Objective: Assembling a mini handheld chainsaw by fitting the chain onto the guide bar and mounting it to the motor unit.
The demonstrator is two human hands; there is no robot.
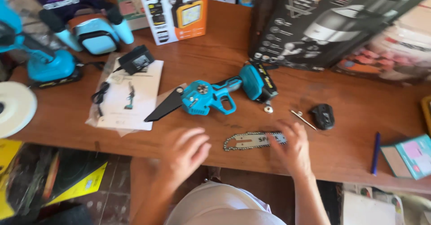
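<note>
A small teal cordless chainsaw body lies on the brown wooden table, a black guard at its left end and its battery pack at the right. Closer to me lies a metal guide bar with its chain. My right hand rests on the bar's right end, fingers spread. My left hand hovers open near the table's front edge, just left of the bar, holding nothing. Both hands are blurred by motion.
A black cover piece, a thin metal tool and a small washer lie right of the saw. A paper manual with a black charger sits left. Boxes stand at the back. A blue pen lies right.
</note>
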